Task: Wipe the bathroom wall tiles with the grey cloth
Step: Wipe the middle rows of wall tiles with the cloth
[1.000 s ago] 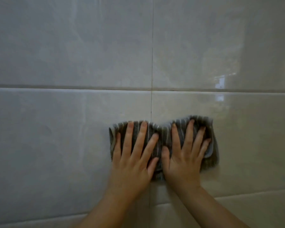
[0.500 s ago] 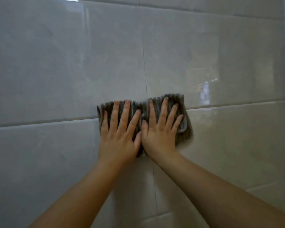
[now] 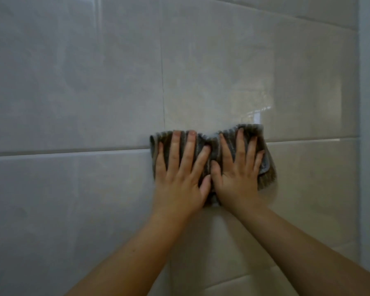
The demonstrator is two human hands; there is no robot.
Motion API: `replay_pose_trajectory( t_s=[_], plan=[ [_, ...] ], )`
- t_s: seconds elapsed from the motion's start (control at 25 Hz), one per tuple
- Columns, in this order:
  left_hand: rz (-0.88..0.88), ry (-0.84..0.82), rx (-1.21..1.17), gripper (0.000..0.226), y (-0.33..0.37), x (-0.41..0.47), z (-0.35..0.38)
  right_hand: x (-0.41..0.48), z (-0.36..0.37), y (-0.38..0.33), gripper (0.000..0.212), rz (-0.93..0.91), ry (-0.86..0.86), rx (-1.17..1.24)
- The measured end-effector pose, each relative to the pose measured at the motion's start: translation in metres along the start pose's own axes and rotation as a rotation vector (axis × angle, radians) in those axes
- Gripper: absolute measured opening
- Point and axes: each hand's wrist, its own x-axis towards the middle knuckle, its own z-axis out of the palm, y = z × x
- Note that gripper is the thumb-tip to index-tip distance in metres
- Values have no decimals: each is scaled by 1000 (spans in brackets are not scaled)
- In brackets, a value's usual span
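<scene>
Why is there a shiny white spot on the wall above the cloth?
In the head view, that spot is glare: the glossy tile mirrors something bright, just above the cloth by the right hand; the same view is slightly blurry, and tile lines tilt.

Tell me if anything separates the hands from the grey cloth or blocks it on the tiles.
Nothing visible does. Left hand and right hand press directly on the grey cloth; surrounding tiles look bare.

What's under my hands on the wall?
The grey cloth, pressed flat by the left hand and right hand. It spans a grout line of the wall tiles; the tile behind it is hidden.
</scene>
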Motion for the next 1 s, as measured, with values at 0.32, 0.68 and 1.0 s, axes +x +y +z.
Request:
replay_pose_trajectory(
  t_s=[0.32,0.68,1.0],
  plan=[
    [34,-109,4,66,48,-68,14,-75,6,32,67,42,-19,-12],
    [-51,-174,-54,77,30,-35,-12,-38,-20,27,82,80,-158,110],
    [4,-204,126,71,26,-100,-2,-93,3,5,69,68,-121,-13]
  ],
)
